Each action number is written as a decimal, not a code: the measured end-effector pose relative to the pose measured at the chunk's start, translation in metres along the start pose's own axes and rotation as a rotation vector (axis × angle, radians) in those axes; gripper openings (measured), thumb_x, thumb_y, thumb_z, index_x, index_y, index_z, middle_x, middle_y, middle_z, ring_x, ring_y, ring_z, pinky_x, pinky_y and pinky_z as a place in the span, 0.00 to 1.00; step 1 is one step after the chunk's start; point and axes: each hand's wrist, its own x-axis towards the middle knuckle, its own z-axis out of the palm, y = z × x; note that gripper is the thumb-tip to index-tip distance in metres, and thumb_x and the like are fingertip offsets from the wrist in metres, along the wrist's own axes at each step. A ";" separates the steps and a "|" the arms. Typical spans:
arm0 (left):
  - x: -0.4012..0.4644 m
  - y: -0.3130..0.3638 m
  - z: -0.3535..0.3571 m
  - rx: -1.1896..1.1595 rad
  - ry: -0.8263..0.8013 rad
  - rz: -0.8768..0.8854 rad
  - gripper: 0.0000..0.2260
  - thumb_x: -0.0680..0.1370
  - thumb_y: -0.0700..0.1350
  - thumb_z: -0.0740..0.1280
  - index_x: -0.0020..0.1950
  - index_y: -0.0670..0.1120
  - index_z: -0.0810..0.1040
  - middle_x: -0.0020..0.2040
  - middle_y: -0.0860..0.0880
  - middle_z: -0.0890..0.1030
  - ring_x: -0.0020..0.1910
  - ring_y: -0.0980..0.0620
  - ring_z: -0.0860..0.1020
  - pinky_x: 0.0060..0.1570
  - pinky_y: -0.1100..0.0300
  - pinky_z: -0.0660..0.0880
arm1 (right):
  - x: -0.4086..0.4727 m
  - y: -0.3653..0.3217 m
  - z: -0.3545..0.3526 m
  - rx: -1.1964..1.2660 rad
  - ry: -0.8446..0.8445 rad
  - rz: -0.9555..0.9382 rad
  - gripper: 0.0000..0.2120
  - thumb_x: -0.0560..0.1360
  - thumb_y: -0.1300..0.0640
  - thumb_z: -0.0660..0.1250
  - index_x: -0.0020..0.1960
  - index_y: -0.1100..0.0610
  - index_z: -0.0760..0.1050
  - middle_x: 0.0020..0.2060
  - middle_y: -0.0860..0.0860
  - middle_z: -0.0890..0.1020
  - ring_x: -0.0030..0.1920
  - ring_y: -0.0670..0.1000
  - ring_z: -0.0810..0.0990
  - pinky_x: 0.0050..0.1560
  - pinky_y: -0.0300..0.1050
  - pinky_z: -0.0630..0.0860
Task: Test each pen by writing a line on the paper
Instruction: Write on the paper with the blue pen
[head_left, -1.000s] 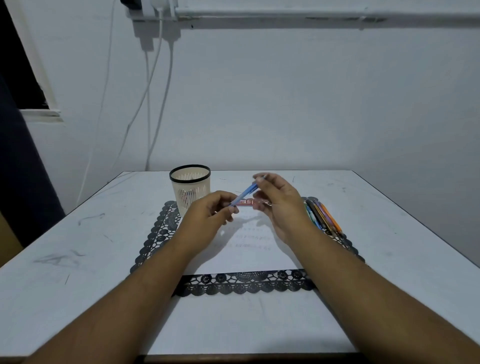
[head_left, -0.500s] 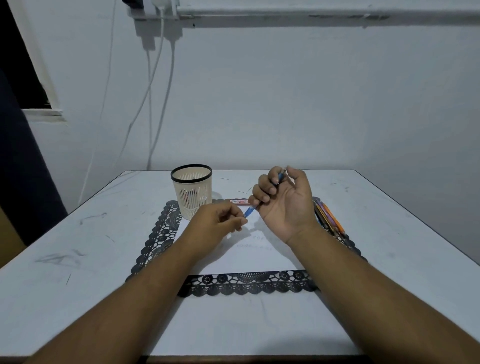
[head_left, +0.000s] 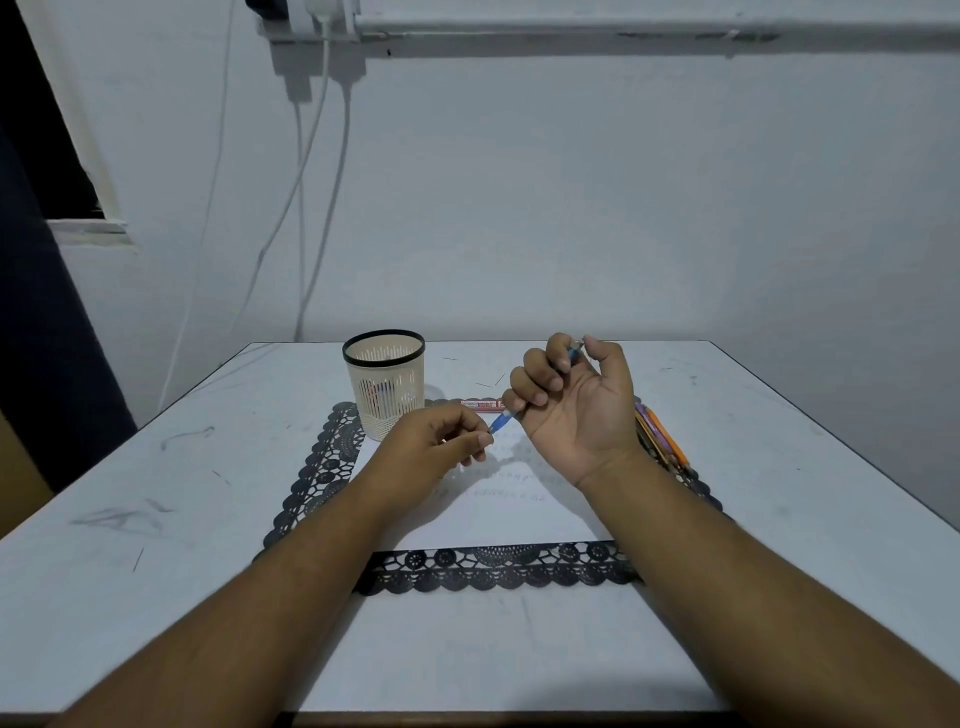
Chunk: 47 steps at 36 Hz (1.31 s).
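The right hand (head_left: 574, 410) is turned palm up above the white paper (head_left: 498, 499), and its fingers are curled tight around a blue pen (head_left: 501, 420). The pen pokes out at both ends of the fist (a small bit shows at the top by the thumb). Its lower end points down toward the left hand (head_left: 436, 441). The left hand floats just over the paper too, with its thumb and first finger pinched together right at that lower end of the pen. I cannot tell if they touch it or hold something tiny. The paper lies on a black lacy mat (head_left: 493, 569). Behind the paper's left corner stands a cream pen cup (head_left: 384, 387) with a black rim. A red and white pen (head_left: 480, 404) lies at the far edge of the paper. A bunch of colored pens (head_left: 662, 436) lies just right of the paper.
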 end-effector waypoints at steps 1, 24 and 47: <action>0.000 0.000 0.000 0.000 0.000 0.000 0.04 0.80 0.38 0.70 0.46 0.42 0.82 0.38 0.50 0.82 0.38 0.53 0.78 0.42 0.60 0.75 | 0.000 -0.001 0.000 -0.007 -0.002 0.002 0.14 0.75 0.49 0.57 0.34 0.54 0.64 0.31 0.50 0.61 0.33 0.51 0.56 0.36 0.47 0.62; -0.001 -0.002 0.001 -0.027 -0.010 -0.003 0.06 0.80 0.39 0.71 0.43 0.47 0.82 0.38 0.49 0.82 0.38 0.52 0.77 0.45 0.52 0.74 | -0.001 -0.002 -0.003 -0.015 -0.058 0.022 0.13 0.75 0.49 0.56 0.35 0.54 0.63 0.30 0.50 0.60 0.33 0.51 0.56 0.38 0.48 0.58; -0.003 0.004 0.003 -0.049 -0.008 -0.038 0.06 0.79 0.39 0.73 0.42 0.46 0.83 0.37 0.49 0.82 0.38 0.53 0.78 0.45 0.56 0.74 | -0.001 -0.004 -0.005 -0.040 -0.108 0.044 0.13 0.75 0.50 0.55 0.34 0.54 0.62 0.30 0.50 0.59 0.32 0.50 0.56 0.37 0.48 0.55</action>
